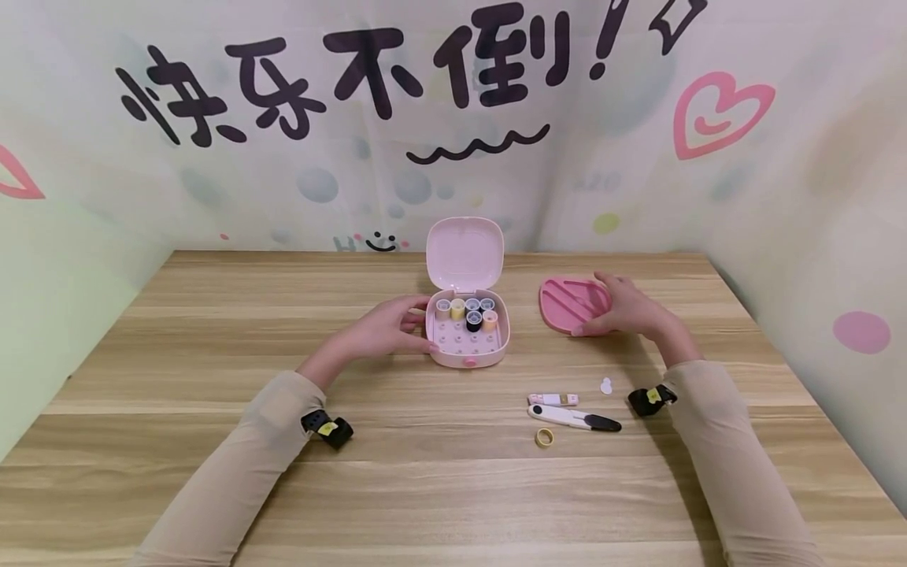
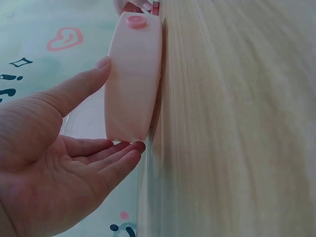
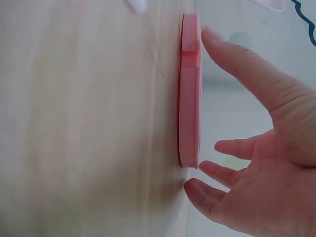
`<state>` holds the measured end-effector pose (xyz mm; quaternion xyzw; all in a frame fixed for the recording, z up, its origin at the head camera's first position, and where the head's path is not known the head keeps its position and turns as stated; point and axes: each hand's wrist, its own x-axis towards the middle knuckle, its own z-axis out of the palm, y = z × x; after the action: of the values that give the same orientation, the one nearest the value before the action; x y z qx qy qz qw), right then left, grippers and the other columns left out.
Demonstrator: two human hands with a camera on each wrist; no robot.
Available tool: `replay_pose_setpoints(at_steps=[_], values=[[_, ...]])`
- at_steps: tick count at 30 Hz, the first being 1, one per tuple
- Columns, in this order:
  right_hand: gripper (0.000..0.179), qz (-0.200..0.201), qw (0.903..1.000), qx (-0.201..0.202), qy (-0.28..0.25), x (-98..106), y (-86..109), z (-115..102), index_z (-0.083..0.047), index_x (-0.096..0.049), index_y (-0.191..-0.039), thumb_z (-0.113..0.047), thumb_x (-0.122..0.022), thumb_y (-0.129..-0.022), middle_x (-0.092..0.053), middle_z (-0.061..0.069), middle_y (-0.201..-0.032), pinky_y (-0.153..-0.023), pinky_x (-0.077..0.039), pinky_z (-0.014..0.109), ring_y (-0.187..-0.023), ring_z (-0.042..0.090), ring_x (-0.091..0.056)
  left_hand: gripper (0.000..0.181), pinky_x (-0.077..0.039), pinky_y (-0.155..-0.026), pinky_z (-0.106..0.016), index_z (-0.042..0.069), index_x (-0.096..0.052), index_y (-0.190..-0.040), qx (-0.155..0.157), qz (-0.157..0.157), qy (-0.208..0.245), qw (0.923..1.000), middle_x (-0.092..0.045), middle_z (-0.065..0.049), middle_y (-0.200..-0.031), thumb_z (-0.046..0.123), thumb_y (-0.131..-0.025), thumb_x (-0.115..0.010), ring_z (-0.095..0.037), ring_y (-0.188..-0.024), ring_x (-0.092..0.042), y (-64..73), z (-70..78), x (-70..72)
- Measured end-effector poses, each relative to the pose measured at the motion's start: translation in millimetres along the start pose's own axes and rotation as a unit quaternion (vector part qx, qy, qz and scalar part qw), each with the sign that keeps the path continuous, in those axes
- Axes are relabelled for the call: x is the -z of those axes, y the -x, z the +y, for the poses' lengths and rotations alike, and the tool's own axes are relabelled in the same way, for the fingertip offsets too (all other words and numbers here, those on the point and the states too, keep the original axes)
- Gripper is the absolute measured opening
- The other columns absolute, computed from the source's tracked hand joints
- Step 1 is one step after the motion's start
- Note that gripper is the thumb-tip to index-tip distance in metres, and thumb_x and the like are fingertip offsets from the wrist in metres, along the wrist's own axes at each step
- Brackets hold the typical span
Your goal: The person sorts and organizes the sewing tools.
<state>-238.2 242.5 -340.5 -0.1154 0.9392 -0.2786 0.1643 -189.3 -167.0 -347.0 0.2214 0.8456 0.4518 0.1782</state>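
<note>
A pale pink sewing box (image 1: 469,358) stands on the table with its lid raised; several thread spools (image 1: 473,320) sit upright on pegs inside. My left hand (image 1: 383,327) holds the box at its left side, thumb on the front rim and fingers toward the back. In the left wrist view, the hand (image 2: 64,168) spans the box wall (image 2: 133,79). A darker pink compartment tray (image 1: 560,303) lies right of the box. Around its right end is my right hand (image 1: 627,307), thumb at the front edge, fingers behind. The right wrist view shows this hand (image 3: 266,163) spread loosely beside the tray (image 3: 190,108).
In front of the tray lie a small pink-and-white pack (image 1: 553,399), white-and-black thread snips (image 1: 574,417), a gold ring-shaped thimble (image 1: 544,437) and a small white piece (image 1: 606,386). A printed cloth (image 1: 283,189) hangs behind the table (image 1: 425,488).
</note>
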Motion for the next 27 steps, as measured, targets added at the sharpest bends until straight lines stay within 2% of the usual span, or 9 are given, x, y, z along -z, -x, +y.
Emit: replay_pose_setpoints(at_steps=[6, 15, 23, 27], values=[[0.121, -0.018, 0.9995, -0.012, 0.022, 3, -4.3, -3, 0.011, -0.013, -0.164, -0.037, -0.09, -0.083, -0.025, 0.043, -0.154, -0.114, -0.039, 0.072, -0.131, 0.053, -0.038, 0.076, -0.044, -0.121, -0.05, -0.007, -0.039, -0.157, 0.007, 0.0, -0.003, 1.0, -0.044, -0.028, -0.16, 0.009, -0.094, -0.078, -0.045, -0.145, -0.049, 0.9, 0.2, 1.3], [0.13, -0.064, 0.996, -0.037, 0.051, 11, -8.0, -6, 0.009, -0.01, -0.164, -0.045, -0.091, -0.079, -0.013, 0.046, -0.158, -0.116, -0.034, 0.076, -0.14, 0.062, -0.028, 0.075, -0.044, -0.121, -0.05, -0.009, -0.039, -0.156, 0.0, -0.002, 0.0, 1.0, -0.043, -0.029, -0.16, 0.007, -0.094, -0.078, -0.046, -0.144, -0.049, 0.2, -0.6, 0.3], [0.13, -0.062, 0.9912, -0.04, 0.11, 9, -13.5, -8, 0.014, -0.013, -0.161, -0.047, -0.092, -0.078, -0.016, 0.047, -0.154, -0.111, -0.037, 0.079, -0.136, 0.062, -0.025, 0.076, -0.044, -0.121, -0.049, -0.006, -0.04, -0.157, 0.01, -0.001, -0.003, 0.9999, -0.044, -0.027, -0.16, 0.009, -0.094, -0.079, -0.044, -0.145, -0.05, -0.1, 0.5, 0.0], [0.125, -0.054, 0.9913, -0.034, 0.115, 7, -14.6, -8, 0.012, -0.019, -0.161, -0.044, -0.093, -0.077, -0.019, 0.046, -0.152, -0.107, -0.042, 0.078, -0.132, 0.06, -0.028, 0.077, -0.044, -0.121, -0.049, -0.005, -0.04, -0.158, 0.017, 0.0, -0.001, 0.9999, -0.044, -0.026, -0.161, 0.008, -0.094, -0.079, -0.043, -0.146, -0.049, 0.9, 2.0, 0.2]])
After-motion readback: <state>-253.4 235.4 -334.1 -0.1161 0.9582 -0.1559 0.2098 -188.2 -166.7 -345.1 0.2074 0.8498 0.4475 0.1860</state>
